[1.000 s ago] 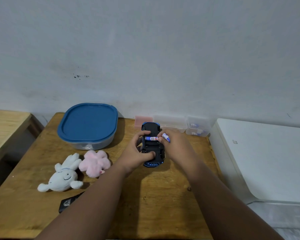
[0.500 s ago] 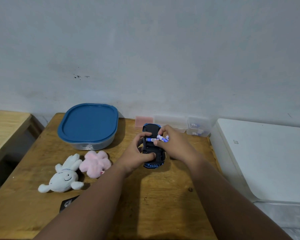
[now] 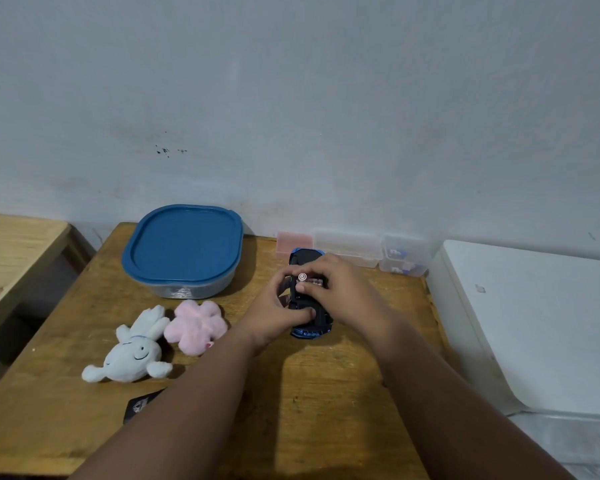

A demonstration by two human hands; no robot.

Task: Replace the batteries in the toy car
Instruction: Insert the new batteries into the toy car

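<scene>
A blue toy car [image 3: 309, 327] lies upside down on the wooden table [image 3: 326, 393], its black underside up. My left hand [image 3: 274, 313] grips the car from its left side, thumb across the underside. My right hand [image 3: 343, 292] pinches a battery [image 3: 307, 279] over the open battery bay; its round metal end faces me. The bay itself is mostly hidden by my fingers, so I cannot tell if another battery lies inside.
A blue-lidded container [image 3: 184, 251] stands at the back left. A white plush rabbit [image 3: 132, 351] and a pink plush [image 3: 196, 325] lie in front of it. A black card [image 3: 142, 407] lies near my left forearm. Small clear boxes [image 3: 374, 252] line the wall; a white appliance [image 3: 534, 323] borders the right.
My right hand has drawn in over the battery bay and turned the battery so its metal end now faces me. The left hand stays on the car.
</scene>
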